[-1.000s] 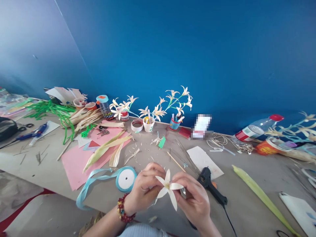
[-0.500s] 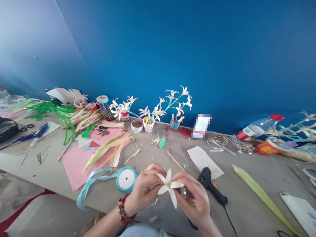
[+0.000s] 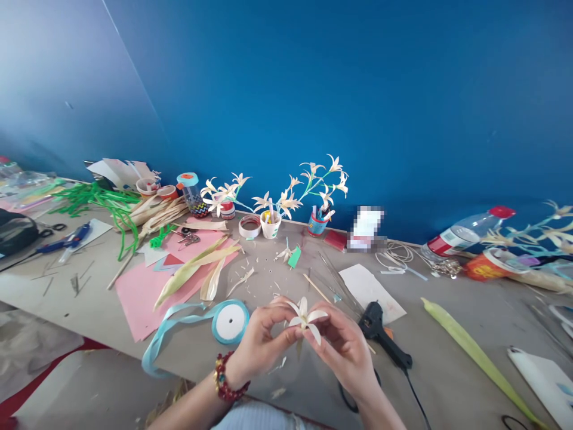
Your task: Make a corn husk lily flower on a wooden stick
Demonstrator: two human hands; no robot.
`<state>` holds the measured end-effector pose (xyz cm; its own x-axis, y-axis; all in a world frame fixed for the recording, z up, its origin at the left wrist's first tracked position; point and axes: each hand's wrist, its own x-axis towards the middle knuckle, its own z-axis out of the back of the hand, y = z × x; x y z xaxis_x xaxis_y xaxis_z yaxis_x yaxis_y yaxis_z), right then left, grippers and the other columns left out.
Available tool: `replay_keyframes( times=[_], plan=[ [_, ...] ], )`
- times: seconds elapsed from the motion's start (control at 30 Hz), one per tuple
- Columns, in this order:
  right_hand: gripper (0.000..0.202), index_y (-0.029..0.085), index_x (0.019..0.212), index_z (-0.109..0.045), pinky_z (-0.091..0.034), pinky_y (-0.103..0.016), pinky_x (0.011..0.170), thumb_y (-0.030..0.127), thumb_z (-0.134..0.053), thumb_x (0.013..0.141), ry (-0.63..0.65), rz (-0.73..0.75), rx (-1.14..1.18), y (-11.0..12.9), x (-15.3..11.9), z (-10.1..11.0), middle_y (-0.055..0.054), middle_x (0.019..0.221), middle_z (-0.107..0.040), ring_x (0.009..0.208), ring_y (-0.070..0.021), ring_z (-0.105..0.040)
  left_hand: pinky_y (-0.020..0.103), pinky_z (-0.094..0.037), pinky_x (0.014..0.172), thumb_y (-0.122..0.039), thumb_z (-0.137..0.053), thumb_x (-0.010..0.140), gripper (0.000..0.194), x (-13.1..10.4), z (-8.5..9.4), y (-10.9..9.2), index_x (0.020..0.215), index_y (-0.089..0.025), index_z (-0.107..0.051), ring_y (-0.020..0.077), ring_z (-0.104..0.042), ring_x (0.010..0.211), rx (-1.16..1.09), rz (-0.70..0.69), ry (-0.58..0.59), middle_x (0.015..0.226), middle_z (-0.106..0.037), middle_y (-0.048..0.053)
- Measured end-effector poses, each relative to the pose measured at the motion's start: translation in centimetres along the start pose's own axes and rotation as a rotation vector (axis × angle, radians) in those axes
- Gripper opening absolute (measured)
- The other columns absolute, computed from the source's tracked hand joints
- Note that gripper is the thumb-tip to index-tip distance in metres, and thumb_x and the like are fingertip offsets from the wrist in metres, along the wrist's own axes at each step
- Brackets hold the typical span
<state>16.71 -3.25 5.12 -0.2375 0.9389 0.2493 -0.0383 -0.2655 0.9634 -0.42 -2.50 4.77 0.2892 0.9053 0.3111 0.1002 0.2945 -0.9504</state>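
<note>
A cream-white artificial flower (image 3: pixel 304 316) with narrow pointed petals is held between my two hands above the front of the table. My left hand (image 3: pixel 267 334), with a beaded bracelet at the wrist, pinches it from the left. From the right, my right hand (image 3: pixel 344 343) grips it with thumb and fingers near its base. The fingers hide most of the flower's underside. Left of my left hand lies a spool of light blue ribbon (image 3: pixel 230 321) with a loose tail. A black glue gun (image 3: pixel 380 334) rests just right of my right hand.
Finished flower sprays stand in a paper cup (image 3: pixel 270 226) by the blue wall. Pink paper (image 3: pixel 134 304) carries corn husks (image 3: pixel 188 272) at the left. A long green husk (image 3: pixel 474 352) and a plastic bottle (image 3: pixel 456 239) lie at the right. Thin wires (image 3: pixel 338 278) lie beyond my hands.
Both hands have tilted the flower, so its petals now point more upward and are seen from the side. My thumbs have come together at its front. The camera view has shifted slightly.
</note>
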Motion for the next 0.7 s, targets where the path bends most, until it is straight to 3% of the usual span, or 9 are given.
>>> replay_keyframes(
  times=[0.47, 0.7],
  plan=[
    [0.017, 0.02, 0.078, -0.06, -0.035, -0.02, 0.047, 0.031, -0.067, 0.088, -0.016, -0.096, 0.162, -0.4, -0.1, -0.1, 0.002, 0.075, -0.051, 0.053, -0.0078, -0.041, 0.03, -0.044, 0.078, -0.031, -0.067, 0.086, 0.018, -0.1, -0.5, -0.2, 0.079, -0.015, -0.072, 0.019, -0.057, 0.079, -0.016, 0.05, -0.022, 0.076, -0.066, 0.007],
    [0.019, 0.021, 0.089, -0.065, -0.039, -0.021, 0.049, 0.039, -0.063, 0.09, -0.09, -0.145, 0.156, -1.1, -0.7, 0.2, -0.001, 0.078, -0.057, 0.056, -0.0103, -0.046, 0.025, -0.043, 0.077, -0.027, -0.074, 0.08, 0.012, -0.3, -0.5, 0.9, 0.074, -0.017, -0.072, 0.0145, -0.057, 0.077, -0.393, 0.287, -0.133, 0.077, -0.066, 0.002]
  ],
)
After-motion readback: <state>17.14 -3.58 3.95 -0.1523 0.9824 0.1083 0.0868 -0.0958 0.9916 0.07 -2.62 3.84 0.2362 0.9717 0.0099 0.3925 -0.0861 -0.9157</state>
